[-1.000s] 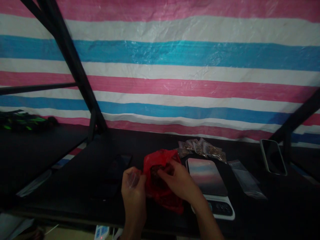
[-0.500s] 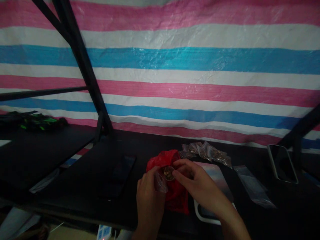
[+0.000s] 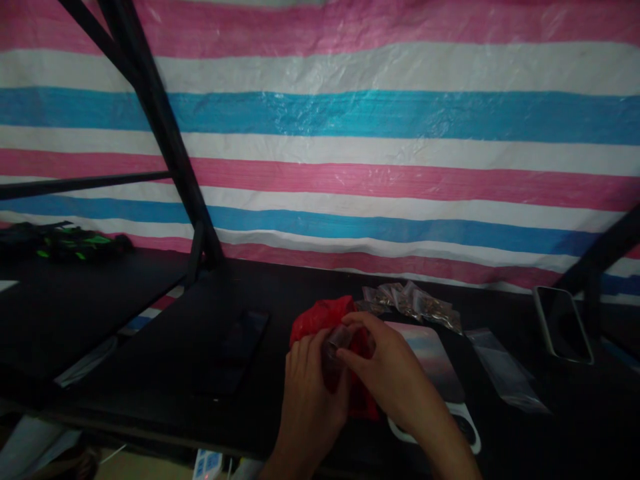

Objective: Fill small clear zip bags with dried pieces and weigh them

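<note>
My right hand point(image 3: 387, 360) pinches a small clear cup point(image 3: 340, 337) between thumb and fingers, its mouth tilted down toward my left hand. My left hand point(image 3: 313, 393) is closed around a small clear plastic bag, mostly hidden by the fingers and the cup. Both hands are above a red plastic bag point(image 3: 323, 315), which lies crumpled on the black table. Just right of it, partly under my right forearm, is a white-edged device with a shiny flat top point(image 3: 433, 357), perhaps a small scale.
Several filled small zip bags point(image 3: 413, 301) lie behind the device. Flat clear bags point(image 3: 505, 370) rest to the right, near a leaning phone point(image 3: 563, 325). A dark phone-like slab point(image 3: 240, 350) lies left. A black frame post point(image 3: 170, 140) and green-black toy cars point(image 3: 83, 243) stand farther left.
The cup, upright with small brownish pieces showing inside, is now tipped toward my left hand. My left hand has turned and moved slightly right, closing nearer to the cup.
</note>
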